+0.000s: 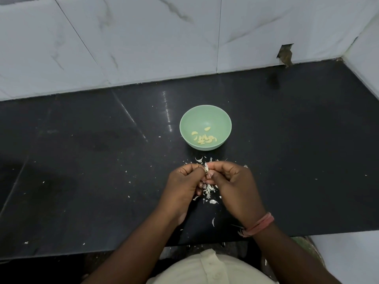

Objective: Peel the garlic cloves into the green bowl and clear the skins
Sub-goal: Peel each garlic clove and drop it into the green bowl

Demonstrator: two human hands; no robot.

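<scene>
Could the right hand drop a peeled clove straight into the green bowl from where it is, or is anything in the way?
Probably yes. The green bowl sits just beyond the right hand on the black counter, with only loose garlic skins lying between them. Both hands are busy, though: the left hand and the right pinch a clove.

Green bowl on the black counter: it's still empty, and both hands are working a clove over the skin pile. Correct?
Not quite. The head view shows the round green bowl already holds several peeled yellowish garlic cloves. The rest stands.
</scene>
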